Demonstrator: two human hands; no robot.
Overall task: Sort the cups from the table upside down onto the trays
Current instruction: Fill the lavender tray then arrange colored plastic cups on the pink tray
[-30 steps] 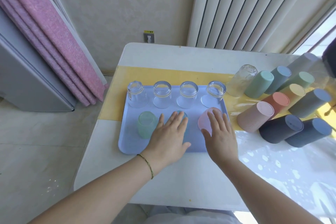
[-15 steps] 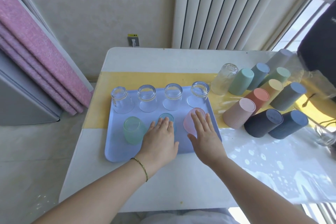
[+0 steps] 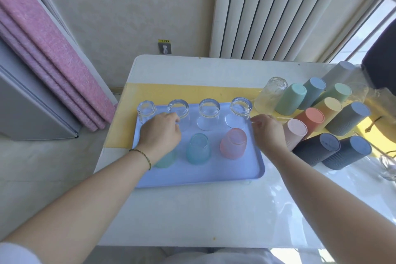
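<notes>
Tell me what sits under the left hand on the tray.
A green cup on the blue tray; only its lower part shows beneath the left hand. The hand covers its top.

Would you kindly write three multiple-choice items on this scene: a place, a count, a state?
1. Where is the pink frosted cup? A. on the tray, right of the blue frosted cup B. on a shelf C. on a stool
2. How many clear glasses line the tray's back row? A. two B. four C. six
3. How does the blue frosted cup stand? A. upright B. on its side C. upside down
Answers: A, inside the tray's rim; B, four side by side; C, closed base up.
</notes>
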